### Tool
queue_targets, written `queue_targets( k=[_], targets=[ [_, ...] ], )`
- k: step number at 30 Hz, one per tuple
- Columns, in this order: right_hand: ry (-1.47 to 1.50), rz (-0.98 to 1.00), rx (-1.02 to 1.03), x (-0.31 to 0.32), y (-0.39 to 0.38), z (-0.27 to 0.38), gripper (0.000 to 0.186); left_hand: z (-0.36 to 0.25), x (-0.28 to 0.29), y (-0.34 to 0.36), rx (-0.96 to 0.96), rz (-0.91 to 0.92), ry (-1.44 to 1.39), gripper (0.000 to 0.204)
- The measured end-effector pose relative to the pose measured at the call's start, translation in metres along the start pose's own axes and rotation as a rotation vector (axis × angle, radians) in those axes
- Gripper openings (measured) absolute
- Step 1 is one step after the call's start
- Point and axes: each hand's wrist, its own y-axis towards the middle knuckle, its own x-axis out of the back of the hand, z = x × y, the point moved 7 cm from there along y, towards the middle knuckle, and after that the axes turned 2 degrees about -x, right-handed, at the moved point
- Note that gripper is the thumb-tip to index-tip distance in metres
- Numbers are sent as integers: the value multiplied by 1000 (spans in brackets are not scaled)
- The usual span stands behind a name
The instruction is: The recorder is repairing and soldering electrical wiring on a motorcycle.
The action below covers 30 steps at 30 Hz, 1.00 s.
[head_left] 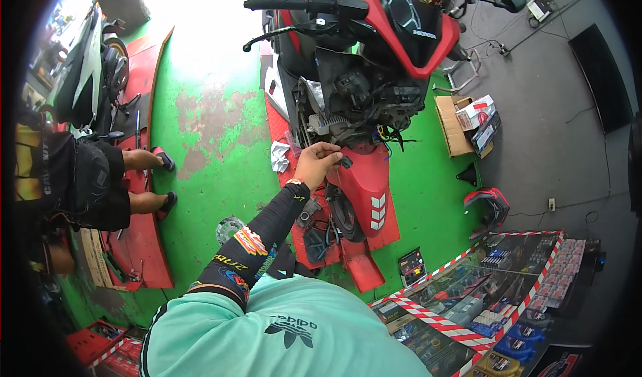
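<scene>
A small dark piece (346,162) is pinched at the fingertips of the left hand (315,167), by the upper end of the red front fender (371,190); it may be a clip or a connector, but at this size its kind cannot be told. The right hand is out of view, so its state cannot be told. The step in hand is judged to be the handling of this piece at the opened front of a red scooter (431,49), which is carried on a red platform (361,270). By the look of it, a steady, light grip is called for next, with the piece turned so that its form can be checked.

Loose wires (394,136) are seen hanging from the exposed front, and fingers could be snagged by them. At the platform's left edge, crumpled white paper (279,156) is seen; toward its near left corner, loose parts (313,240) are crowded beside the front wheel (344,213), where footing could be hampered. Beyond the right edge, an opened cardboard box (449,126) is set down, and past the near right corner a glass display case (438,323) is edged with striped tape.
</scene>
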Motion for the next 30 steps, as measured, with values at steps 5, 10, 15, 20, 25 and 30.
queue_targets(
  k=[5,10,15,20,25,30],
  targets=[
    [-116,-72,129,14,21,21,45,15,-8,-13,12,5,-80,23],
    [109,-83,420,8,36,146,42,20,-10,-11,62,62,-28,22],
    [241,54,593,-19,3,319,48,12,-6,-1,187,248,-74,20],
    [154,-7,744,-61,-21,464,61,0,3,13,343,353,-11,22],
    [152,-95,737,-88,-6,529,58,-8,1,31,425,457,35,20],
    [307,-63,649,-93,12,538,27,-25,-2,41,401,507,164,23]
  ],
)
